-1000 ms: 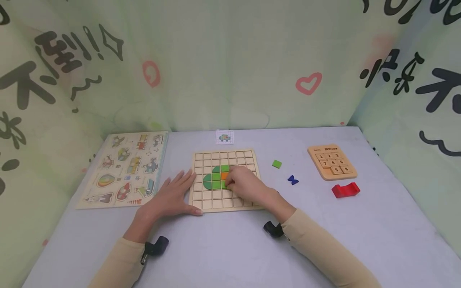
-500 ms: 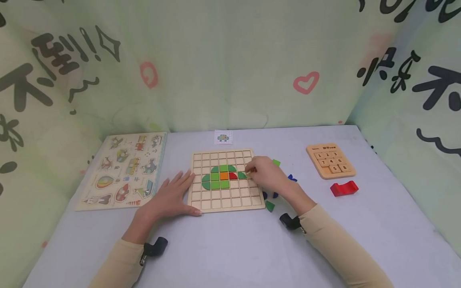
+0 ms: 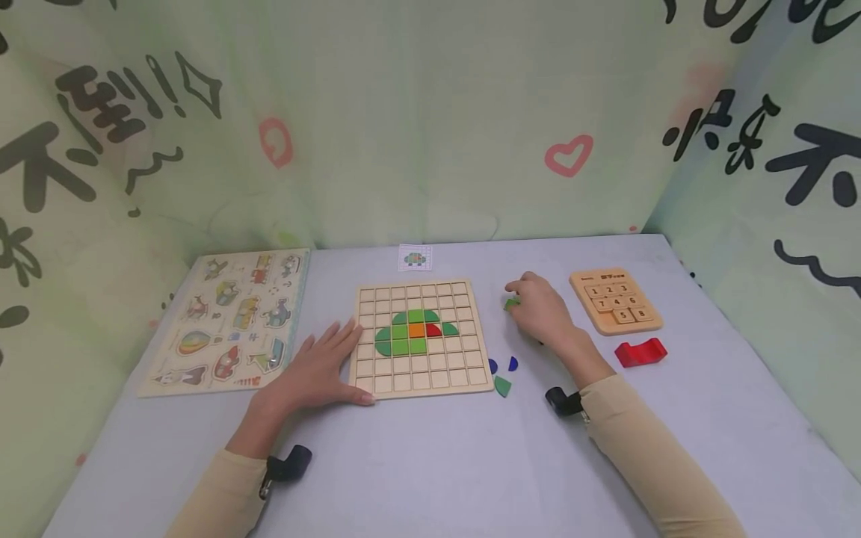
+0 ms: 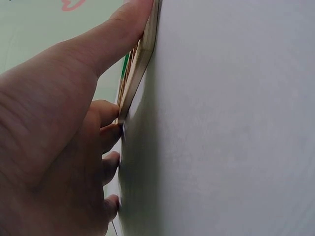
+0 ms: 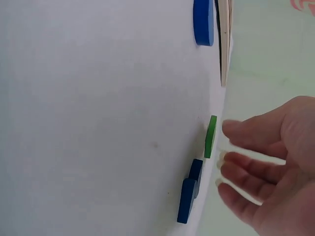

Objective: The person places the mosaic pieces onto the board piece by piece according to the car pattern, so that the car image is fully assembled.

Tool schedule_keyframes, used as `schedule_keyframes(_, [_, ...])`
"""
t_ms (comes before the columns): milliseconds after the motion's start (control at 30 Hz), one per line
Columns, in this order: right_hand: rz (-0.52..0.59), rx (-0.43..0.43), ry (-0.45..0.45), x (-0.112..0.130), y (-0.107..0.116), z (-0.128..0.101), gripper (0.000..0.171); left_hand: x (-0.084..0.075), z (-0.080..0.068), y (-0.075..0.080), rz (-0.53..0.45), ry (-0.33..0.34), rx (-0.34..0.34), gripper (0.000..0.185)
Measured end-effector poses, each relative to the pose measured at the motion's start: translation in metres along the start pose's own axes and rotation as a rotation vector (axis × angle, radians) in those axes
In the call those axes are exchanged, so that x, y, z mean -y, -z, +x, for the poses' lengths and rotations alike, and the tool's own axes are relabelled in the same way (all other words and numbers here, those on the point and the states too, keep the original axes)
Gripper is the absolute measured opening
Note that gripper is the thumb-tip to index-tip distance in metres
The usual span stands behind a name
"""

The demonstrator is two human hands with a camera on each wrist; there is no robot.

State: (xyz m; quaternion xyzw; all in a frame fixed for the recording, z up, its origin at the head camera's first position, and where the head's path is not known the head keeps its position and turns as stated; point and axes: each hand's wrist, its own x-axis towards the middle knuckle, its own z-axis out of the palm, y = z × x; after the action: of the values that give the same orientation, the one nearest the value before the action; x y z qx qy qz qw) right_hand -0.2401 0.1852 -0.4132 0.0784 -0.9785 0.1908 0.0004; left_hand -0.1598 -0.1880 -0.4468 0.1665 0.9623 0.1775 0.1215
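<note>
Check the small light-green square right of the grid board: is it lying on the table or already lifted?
Lying flat on the table. The green square rests there; the right hand has open fingers just beside it, not gripping.

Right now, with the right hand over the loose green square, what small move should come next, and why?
Probably close the right hand on the green square: its fingers are spread just short of it, not gripping, while the left hand steadies the grid board, whose picture has open cells.
</note>
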Motion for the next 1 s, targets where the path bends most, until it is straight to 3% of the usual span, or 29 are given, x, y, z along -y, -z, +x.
schedule_keyframes(167, [-0.020, 0.035, -0.039, -0.007, -0.001, 0.000, 0.034, 0.001, 0.000, -0.001, -0.007, 0.001, -0.002, 0.129])
schedule_keyframes(367, [0.044, 0.043, -0.016, -0.003, -0.001, 0.000, 0.021, 0.001, -0.001, 0.000, -0.005, 0.002, -0.001, 0.128])
schedule_keyframes(600, [0.131, 0.035, 0.107, 0.019, -0.003, -0.004, 0.012, 0.000, -0.001, 0.001, -0.002, 0.008, 0.002, 0.128])
schedule_keyframes(833, [0.216, 0.142, 0.228, 0.052, -0.011, -0.013, 0.013, -0.001, -0.001, 0.001, -0.011, 0.007, -0.003, 0.128])
schedule_keyframes(1000, [0.253, 0.202, 0.258, 0.069, -0.017, -0.019, 0.014, -0.003, -0.002, 0.003, -0.003, 0.005, 0.002, 0.128])
